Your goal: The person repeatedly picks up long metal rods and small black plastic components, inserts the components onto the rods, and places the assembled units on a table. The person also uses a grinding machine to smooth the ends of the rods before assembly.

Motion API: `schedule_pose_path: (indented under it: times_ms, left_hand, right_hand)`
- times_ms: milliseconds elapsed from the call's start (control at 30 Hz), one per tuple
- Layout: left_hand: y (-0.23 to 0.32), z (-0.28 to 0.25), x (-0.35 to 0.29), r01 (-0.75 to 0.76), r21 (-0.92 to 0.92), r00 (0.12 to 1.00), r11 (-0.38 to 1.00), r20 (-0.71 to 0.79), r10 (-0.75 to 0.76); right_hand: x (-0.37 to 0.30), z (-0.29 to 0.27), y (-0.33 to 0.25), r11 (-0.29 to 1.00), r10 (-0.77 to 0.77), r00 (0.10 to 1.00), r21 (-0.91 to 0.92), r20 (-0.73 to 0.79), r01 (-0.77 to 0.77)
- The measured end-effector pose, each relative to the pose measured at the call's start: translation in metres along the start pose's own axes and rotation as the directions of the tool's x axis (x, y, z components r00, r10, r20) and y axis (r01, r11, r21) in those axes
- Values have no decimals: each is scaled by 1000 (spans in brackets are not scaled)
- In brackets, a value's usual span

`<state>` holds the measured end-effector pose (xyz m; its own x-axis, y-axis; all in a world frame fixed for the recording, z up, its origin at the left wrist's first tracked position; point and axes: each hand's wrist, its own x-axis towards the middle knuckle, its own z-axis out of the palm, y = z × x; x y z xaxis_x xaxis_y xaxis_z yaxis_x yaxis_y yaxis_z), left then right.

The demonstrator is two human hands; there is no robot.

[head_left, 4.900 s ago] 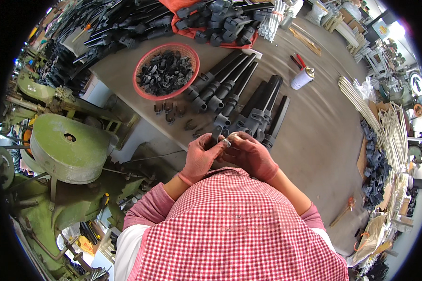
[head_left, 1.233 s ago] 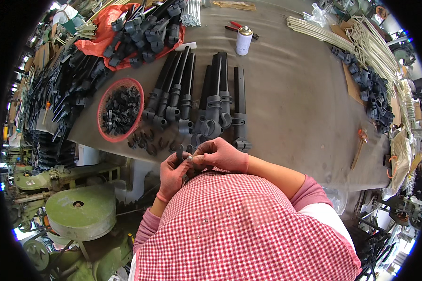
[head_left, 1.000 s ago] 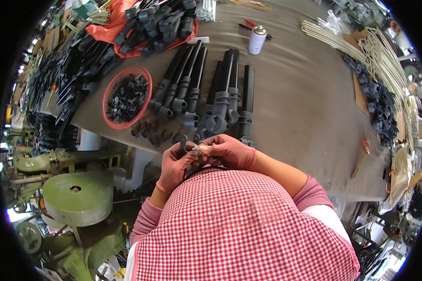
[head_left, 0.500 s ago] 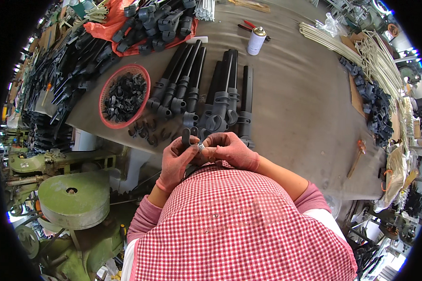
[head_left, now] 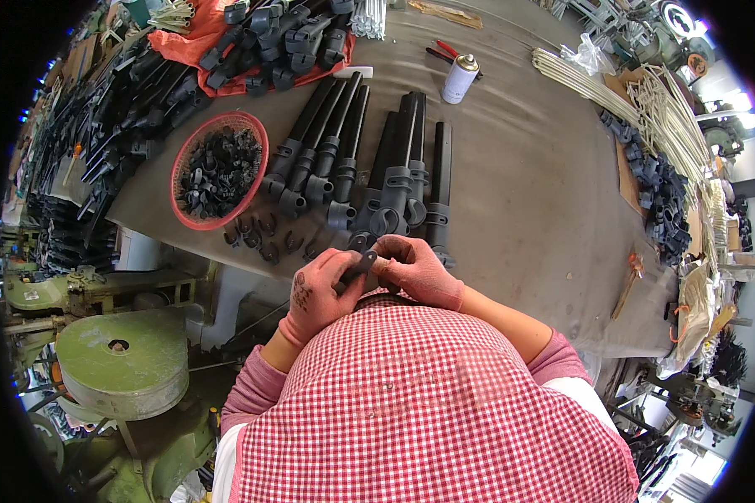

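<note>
In front of my apron, my left hand [head_left: 317,293], in a stained pink glove, is closed around a small black plastic piece [head_left: 362,263] with a rounded end. My right hand [head_left: 421,273], gloved alike, meets it there with its fingers pinched against the same piece; the fingertips partly hide what lies between them. Just beyond both hands lie black tubes with clamp collars [head_left: 394,176], side by side on the table. Several loose black clips [head_left: 268,251] rest near the table edge, beside a red plastic basket [head_left: 176,197] full of small black parts.
Past the tubes stand a spray can [head_left: 460,80] and red-handled pliers [head_left: 446,49]. Black fittings pile up on an orange sheet [head_left: 176,46]. Cream rods [head_left: 579,77] and black clamps [head_left: 667,201] line the right side. A green machine [head_left: 122,352] stands at my left.
The black piece has tipped from upright toward my right hand, and my left hand has rolled over with it. A small silvery piece between my fingers is now hidden.
</note>
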<state>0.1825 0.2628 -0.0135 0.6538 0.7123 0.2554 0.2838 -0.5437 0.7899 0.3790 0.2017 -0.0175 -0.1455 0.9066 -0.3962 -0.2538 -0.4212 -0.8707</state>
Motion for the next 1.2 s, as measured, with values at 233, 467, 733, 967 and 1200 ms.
schedule_pose_path:
  times_ms: [233, 467, 733, 967, 1200]
  left_hand:
    - [-7, 12, -7, 321, -645, 926, 693, 60, -372]
    - [-10, 10, -5, 358, -757, 904, 546, 137, -404]
    - [-11, 9, -8, 441, -746, 861, 500, 193, -471]
    - [-17, 4, -10, 527, -801, 823, 284, 398, -405]
    - [-20, 11, -13, 455, -875, 810, 165, 330, -485]
  right_hand:
    - [-1, 1, -13, 998, 62, 997, -24, 50, -61]
    - [2, 3, -9, 1000, 18, 999, 20, 49, -19]
    - [2, -1, -10, 998, 60, 996, -22, 70, -58]
    - [-2, -4, -8, 963, 166, 977, 191, 135, -190]
    - [3, 4, 0, 998, -65, 998, 13, -6, 65]
